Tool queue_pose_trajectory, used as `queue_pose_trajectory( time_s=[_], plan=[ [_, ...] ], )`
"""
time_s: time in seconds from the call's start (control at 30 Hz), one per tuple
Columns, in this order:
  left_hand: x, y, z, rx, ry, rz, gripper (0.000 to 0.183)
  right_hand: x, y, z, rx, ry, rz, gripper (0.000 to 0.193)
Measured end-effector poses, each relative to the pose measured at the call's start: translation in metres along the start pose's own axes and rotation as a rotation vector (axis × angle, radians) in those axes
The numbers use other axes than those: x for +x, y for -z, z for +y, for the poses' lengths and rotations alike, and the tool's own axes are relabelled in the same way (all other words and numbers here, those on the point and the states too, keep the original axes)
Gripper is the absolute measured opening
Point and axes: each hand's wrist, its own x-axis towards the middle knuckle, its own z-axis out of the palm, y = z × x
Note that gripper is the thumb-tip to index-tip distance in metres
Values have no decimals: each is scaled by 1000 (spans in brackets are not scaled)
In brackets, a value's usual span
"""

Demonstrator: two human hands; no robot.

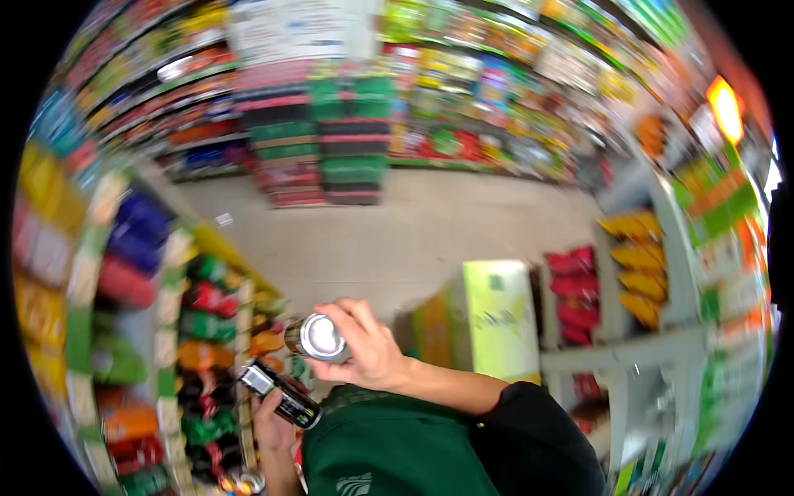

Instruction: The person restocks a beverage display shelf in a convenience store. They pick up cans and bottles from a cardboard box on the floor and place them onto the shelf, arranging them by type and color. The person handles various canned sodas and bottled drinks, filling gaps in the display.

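My right hand (pixel 364 343) is wrapped round a can (pixel 324 336) whose round silver end faces up. The side of this can looks brownish and is mostly turned away. Lower and to the left, my left hand (pixel 271 423) grips a black can (pixel 283 397) with a pale patch near one end. The black can lies tilted, just beside the other can, and its print is blurred. Both cans are held in front of the green apron (pixel 389 450) I wear, close to the snack shelf at my left.
At the left, shelves (pixel 169 331) hold several colourful packets. Stacked green and red cartons (pixel 351 136) stand across the tiled floor (pixel 397 219), before long packed shelves. A pale green box (pixel 500 314) stands to my right, near a grey rack with yellow bags (pixel 638 264) and pink bags (pixel 572 285).
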Motion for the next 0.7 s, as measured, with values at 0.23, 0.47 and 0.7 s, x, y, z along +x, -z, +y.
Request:
queue_pose_trajectory(
  time_s=[0.23, 0.47, 0.7],
  plan=[
    [108, -116, -85, 664, 120, -749, 63, -97, 129, 47, -575, -520, 368, 72],
    [131, -215, -297, 754, 52, -1284, 73, -199, 216, 113, -858, -802, 603, 63],
    [106, -221, -400, 785, -41, -1288, 66, -251, 244, 154, -876, -757, 291, 62]
  ],
)
